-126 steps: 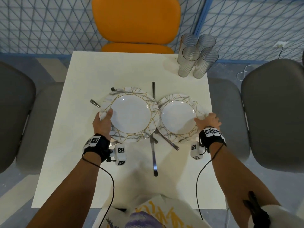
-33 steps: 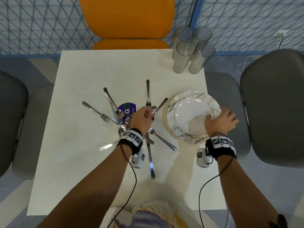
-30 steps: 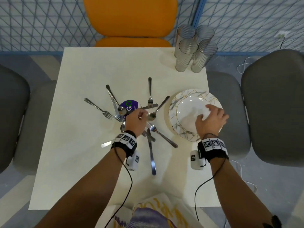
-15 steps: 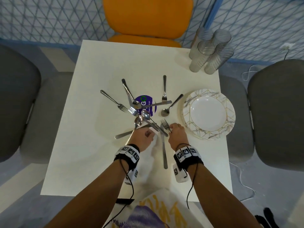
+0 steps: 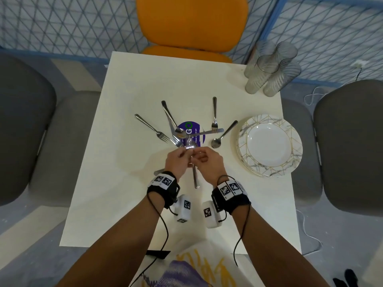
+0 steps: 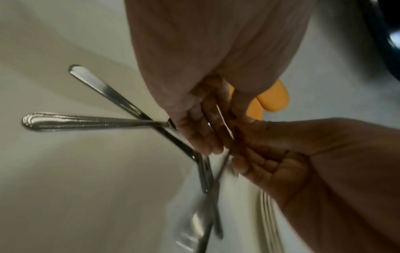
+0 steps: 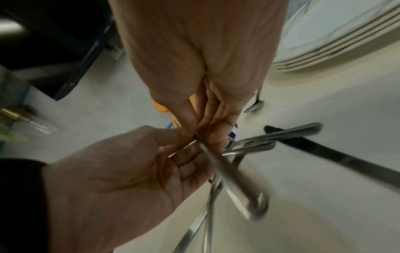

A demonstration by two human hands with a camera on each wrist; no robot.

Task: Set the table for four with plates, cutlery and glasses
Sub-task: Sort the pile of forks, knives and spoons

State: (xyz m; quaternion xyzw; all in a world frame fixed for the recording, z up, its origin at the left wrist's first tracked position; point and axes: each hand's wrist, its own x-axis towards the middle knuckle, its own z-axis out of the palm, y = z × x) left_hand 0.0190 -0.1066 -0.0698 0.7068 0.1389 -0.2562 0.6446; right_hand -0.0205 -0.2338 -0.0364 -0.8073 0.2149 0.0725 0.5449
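Both hands meet over the middle of the white table (image 5: 124, 193), just in front of the loose cutlery pile (image 5: 180, 135). My left hand (image 5: 183, 155) grips a small bunch of cutlery (image 6: 97, 119), whose handles stick out to the side in the left wrist view. My right hand (image 5: 203, 159) pinches one piece of that bunch (image 7: 229, 171) where the two hands touch. A knife (image 5: 195, 179) lies on the table under the hands. The marbled plates (image 5: 269, 146) sit stacked at the right edge. Several ribbed glasses (image 5: 271, 69) stand at the back right corner.
Forks, spoons and a knife lie fanned over a purple round sticker (image 5: 191, 133). An orange chair (image 5: 190, 23) stands at the far side, and grey chairs (image 5: 20, 125) flank the table left and right. A blue mesh fence runs behind.
The plates went from two side-by-side lots to one stack at the right. My right hand left the stack for the cutlery. Both hands now hold pieces together, raised a little.
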